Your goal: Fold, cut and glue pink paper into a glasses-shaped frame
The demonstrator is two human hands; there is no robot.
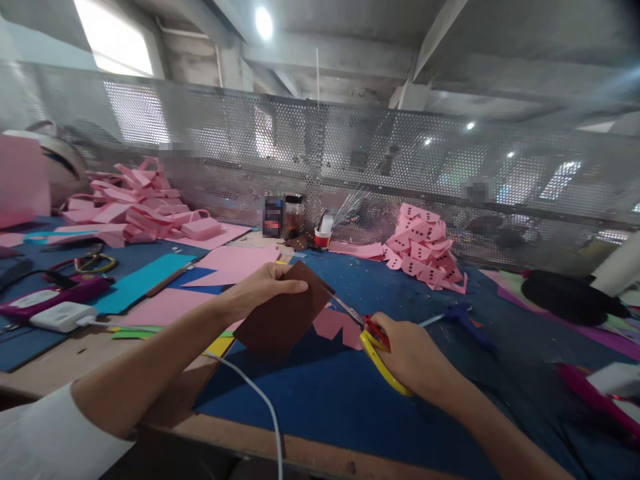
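My left hand pinches the upper edge of a brown sheet, holding it tilted above the blue work surface. In my right hand is a pair of scissors with yellow and red handles. Their blades reach the sheet's upper right edge, and how far apart they are is hard to tell. Behind the scissors lies a pink cut piece with notches along its edge.
Pink folded strips are heaped at the left, dotted pink pieces at the back right. A blue glue gun lies right of my right hand. A white cable crosses the front edge. A perforated metal screen stands behind.
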